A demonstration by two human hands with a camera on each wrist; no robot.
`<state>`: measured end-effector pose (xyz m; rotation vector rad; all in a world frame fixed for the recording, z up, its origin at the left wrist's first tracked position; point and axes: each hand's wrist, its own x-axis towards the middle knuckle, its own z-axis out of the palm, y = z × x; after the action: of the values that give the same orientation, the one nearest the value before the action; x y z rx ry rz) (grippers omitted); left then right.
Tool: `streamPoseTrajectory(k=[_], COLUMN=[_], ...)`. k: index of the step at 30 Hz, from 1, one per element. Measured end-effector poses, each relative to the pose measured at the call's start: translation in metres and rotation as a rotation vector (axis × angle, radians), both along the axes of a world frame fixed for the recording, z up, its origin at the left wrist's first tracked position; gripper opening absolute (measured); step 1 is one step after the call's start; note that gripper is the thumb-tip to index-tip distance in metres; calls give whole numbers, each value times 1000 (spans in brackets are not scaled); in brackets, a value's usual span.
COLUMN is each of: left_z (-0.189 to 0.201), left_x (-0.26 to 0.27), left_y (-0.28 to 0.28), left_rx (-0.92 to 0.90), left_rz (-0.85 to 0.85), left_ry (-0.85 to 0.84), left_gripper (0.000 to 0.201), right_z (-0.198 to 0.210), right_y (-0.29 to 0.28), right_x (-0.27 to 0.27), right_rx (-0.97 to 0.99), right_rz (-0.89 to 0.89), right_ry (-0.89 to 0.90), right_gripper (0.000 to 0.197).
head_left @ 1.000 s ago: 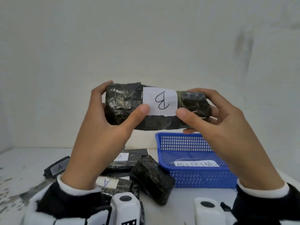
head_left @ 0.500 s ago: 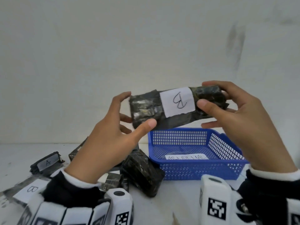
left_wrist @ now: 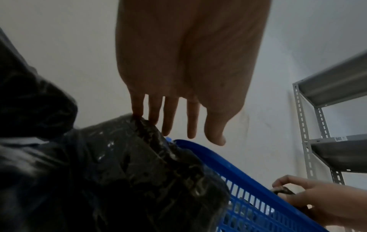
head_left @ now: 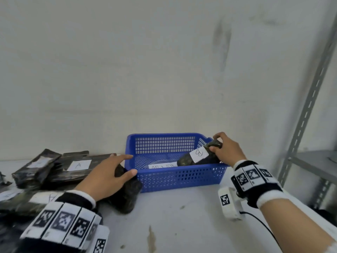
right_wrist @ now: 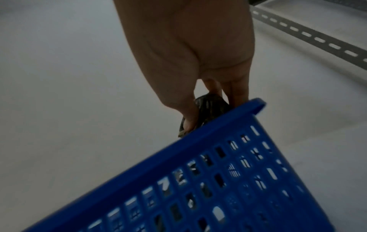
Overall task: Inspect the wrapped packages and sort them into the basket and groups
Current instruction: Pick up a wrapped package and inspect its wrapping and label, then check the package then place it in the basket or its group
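Note:
My right hand (head_left: 218, 146) grips one end of a black wrapped package with a white "B" label (head_left: 197, 157); its lower end dips inside the blue basket (head_left: 175, 177), tilted against the right wall. In the right wrist view the thumb and fingers (right_wrist: 236, 92) pinch the package's end (right_wrist: 208, 108) above the basket rim (right_wrist: 198, 136). My left hand (head_left: 116, 169) hovers with straight, spread fingers over an unlabelled black package (head_left: 127, 194) lying beside the basket's left wall. In the left wrist view the fingers (left_wrist: 168, 113) hang just above that package (left_wrist: 127, 164); the little finger seems to touch it.
A pile of black packages, one labelled "A" (head_left: 78, 165), lies at the left on the white table (head_left: 182, 225). A white paper label (head_left: 162, 166) lies on the basket's floor. A grey metal shelf rack (head_left: 310, 99) stands at the right against the wall.
Both hands held the "B" package up in the air; now the right hand alone has lowered it into the basket. The left hand has let go and dropped over the package by the basket.

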<state>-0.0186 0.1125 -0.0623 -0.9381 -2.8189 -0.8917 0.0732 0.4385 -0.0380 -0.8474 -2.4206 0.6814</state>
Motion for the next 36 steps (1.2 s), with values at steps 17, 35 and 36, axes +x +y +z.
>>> streamPoseTrajectory(k=[17, 35, 36], left_z=[-8, -10, -10], left_x=[-7, -2, -2], left_y=[9, 4, 0], left_rx=[-45, 37, 99], left_rz=[16, -41, -42], left_ry=[15, -28, -42], left_gripper=[22, 24, 26], right_z=[13, 2, 4], right_y=[26, 25, 24], right_x=[-24, -25, -22], right_rx=[356, 355, 335], right_rz=[13, 53, 59], right_ry=[-538, -662, -615], right_gripper=[31, 33, 33])
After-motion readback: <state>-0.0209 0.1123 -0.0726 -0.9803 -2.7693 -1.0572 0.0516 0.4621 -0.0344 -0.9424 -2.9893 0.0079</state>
